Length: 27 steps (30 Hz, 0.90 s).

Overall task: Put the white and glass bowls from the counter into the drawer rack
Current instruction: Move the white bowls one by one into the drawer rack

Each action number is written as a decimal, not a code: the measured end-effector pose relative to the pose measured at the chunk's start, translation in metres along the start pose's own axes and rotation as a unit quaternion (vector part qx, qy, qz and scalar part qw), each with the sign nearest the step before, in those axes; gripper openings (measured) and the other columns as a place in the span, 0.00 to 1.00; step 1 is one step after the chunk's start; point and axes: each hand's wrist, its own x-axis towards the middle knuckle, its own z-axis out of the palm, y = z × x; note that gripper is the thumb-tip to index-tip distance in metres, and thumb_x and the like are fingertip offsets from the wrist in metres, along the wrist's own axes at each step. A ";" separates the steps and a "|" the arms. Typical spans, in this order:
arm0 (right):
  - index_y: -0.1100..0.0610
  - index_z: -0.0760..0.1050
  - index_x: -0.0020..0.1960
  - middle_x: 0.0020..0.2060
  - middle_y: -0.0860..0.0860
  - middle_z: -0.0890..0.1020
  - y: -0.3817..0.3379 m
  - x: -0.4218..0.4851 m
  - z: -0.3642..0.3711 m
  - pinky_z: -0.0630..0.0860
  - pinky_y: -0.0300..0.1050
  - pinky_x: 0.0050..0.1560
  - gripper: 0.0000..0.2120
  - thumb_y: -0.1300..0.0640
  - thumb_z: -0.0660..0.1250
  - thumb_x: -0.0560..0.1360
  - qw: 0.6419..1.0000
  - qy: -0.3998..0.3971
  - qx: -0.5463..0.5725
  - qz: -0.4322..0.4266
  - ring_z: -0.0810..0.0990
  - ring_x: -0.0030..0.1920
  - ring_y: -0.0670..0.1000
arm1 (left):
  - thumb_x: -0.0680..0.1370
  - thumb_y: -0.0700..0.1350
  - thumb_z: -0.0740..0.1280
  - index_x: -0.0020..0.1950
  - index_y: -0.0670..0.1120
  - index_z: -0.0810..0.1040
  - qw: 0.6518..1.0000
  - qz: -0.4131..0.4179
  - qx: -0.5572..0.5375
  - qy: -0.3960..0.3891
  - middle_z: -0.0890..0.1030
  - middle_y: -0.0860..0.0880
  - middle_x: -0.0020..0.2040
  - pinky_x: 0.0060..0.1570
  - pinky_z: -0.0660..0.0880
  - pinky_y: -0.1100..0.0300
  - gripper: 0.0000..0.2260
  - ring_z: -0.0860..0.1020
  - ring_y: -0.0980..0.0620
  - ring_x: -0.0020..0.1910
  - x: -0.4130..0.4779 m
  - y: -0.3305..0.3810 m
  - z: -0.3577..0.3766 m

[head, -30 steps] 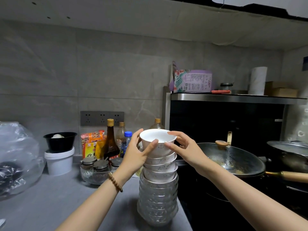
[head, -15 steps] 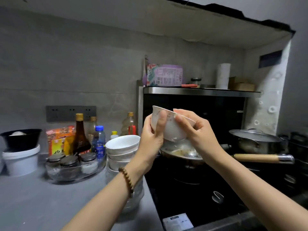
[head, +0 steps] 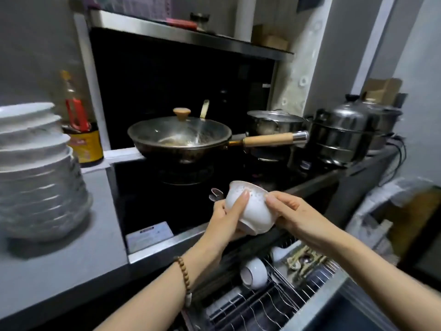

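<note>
The kitchen is dim, with muted, greyish colour. Soft light falls from above and the left, brightest on the grey bench (head: pixel 71 254) and the blurred stack of white and glass bowls (head: pixel 35 168), which casts a faint shadow at its base. The black glass panel (head: pixel 167 87) behind the stove swallows detail. Small glints sit on the glass-lidded dark wok (head: pixel 179 137) and the stainless steel steamer pot (head: pixel 341 132). The whole frame is slightly smeared; the wide lens bends vertical lines at the edges, and the wire drawer rack (head: pixel 274 304) lies in shadow
</note>
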 end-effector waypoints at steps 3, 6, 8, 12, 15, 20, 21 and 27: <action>0.53 0.82 0.49 0.41 0.48 0.84 0.050 -0.019 -0.018 0.77 0.35 0.40 0.16 0.42 0.65 0.72 0.995 -0.004 0.017 0.094 0.81 0.42 0.44 | 0.67 0.61 0.69 0.65 0.41 0.70 0.995 -0.099 -0.004 -0.020 0.80 0.36 0.56 0.57 0.77 0.44 0.34 0.80 0.38 0.55 0.012 -0.056 0.009; 0.53 0.82 0.51 0.45 0.51 0.84 0.095 -0.027 -0.028 0.77 0.37 0.43 0.18 0.42 0.64 0.72 0.983 -0.008 0.020 0.180 0.81 0.46 0.47 | 0.62 0.60 0.73 0.62 0.39 0.74 0.985 -0.168 -0.010 -0.042 0.80 0.32 0.56 0.58 0.76 0.42 0.36 0.79 0.35 0.56 0.026 -0.104 0.007; 0.53 0.80 0.56 0.53 0.53 0.84 0.123 -0.026 -0.033 0.77 0.44 0.55 0.16 0.45 0.64 0.75 0.973 -0.025 0.022 0.229 0.81 0.54 0.50 | 0.57 0.60 0.76 0.59 0.42 0.76 0.981 -0.193 -0.017 -0.027 0.82 0.36 0.54 0.54 0.79 0.45 0.36 0.81 0.39 0.54 0.036 -0.134 0.001; 0.52 0.80 0.56 0.54 0.52 0.83 0.173 -0.016 -0.036 0.78 0.40 0.52 0.10 0.54 0.65 0.77 0.956 -0.039 0.022 0.290 0.82 0.55 0.50 | 0.52 0.60 0.78 0.59 0.43 0.76 0.970 -0.243 -0.015 0.009 0.82 0.42 0.51 0.43 0.81 0.54 0.39 0.84 0.49 0.46 0.062 -0.187 -0.016; 0.53 0.79 0.46 0.48 0.54 0.82 0.208 -0.002 -0.037 0.80 0.38 0.47 0.03 0.57 0.66 0.76 0.945 -0.041 0.011 0.325 0.82 0.49 0.49 | 0.59 0.59 0.77 0.58 0.41 0.77 0.962 -0.271 0.009 0.028 0.82 0.46 0.39 0.39 0.81 0.56 0.34 0.82 0.53 0.36 0.083 -0.222 -0.025; 0.58 0.76 0.39 0.35 0.52 0.78 0.261 0.026 -0.042 0.77 0.37 0.41 0.07 0.59 0.67 0.75 0.928 -0.044 -0.032 0.369 0.77 0.36 0.47 | 0.57 0.61 0.76 0.51 0.41 0.78 0.948 -0.314 0.030 0.037 0.84 0.46 0.39 0.33 0.79 0.62 0.32 0.84 0.53 0.35 0.109 -0.270 -0.038; 0.58 0.76 0.39 0.33 0.51 0.78 0.270 0.030 -0.044 0.77 0.35 0.39 0.07 0.60 0.67 0.75 0.924 -0.047 -0.043 0.378 0.77 0.34 0.46 | 0.57 0.60 0.77 0.50 0.43 0.78 0.948 -0.316 0.028 0.039 0.85 0.47 0.39 0.31 0.78 0.64 0.30 0.84 0.53 0.34 0.114 -0.279 -0.038; 0.57 0.77 0.38 0.32 0.51 0.78 0.314 0.043 -0.051 0.73 0.31 0.27 0.06 0.63 0.70 0.73 0.910 -0.001 -0.056 0.411 0.75 0.23 0.40 | 0.65 0.58 0.74 0.45 0.48 0.79 0.948 -0.313 0.019 0.058 0.84 0.57 0.30 0.26 0.72 0.71 0.17 0.80 0.64 0.28 0.132 -0.318 -0.037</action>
